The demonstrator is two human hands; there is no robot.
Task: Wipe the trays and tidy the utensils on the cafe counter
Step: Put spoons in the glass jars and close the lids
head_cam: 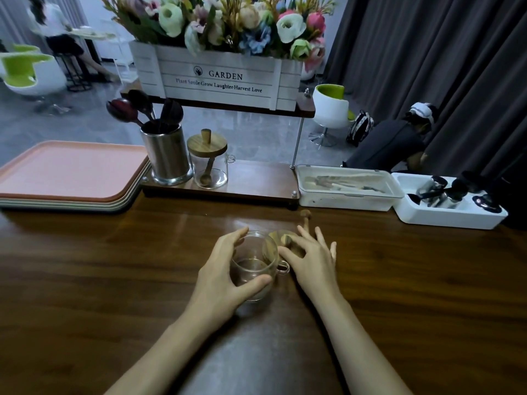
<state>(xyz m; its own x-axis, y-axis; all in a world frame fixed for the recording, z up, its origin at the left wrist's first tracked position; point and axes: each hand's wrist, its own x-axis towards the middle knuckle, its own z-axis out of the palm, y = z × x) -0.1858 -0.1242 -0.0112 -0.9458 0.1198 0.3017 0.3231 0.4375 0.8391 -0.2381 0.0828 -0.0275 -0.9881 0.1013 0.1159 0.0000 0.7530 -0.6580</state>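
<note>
Left hand (225, 269) grips jar (252, 270), right hand (313, 263) lid (286, 238) — trays (71, 169) left, boxes (342, 201) right.

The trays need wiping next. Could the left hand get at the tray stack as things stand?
Likely not yet: the left hand holds the glass jar. Once freed, nothing visible blocks its way to the tray stack.

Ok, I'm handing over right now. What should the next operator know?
Left hand grips the glass jar on the counter. Right hand pinches its wooden lid, tilted at the jar's rim, not seated. Trays lie stacked far left; whether wiped, cannot tell; no cloth in view. A second lidded jar and the steel utensil holder stand on the wooden stand. To do: seat the lid, probably set the jar on the stand.
</note>
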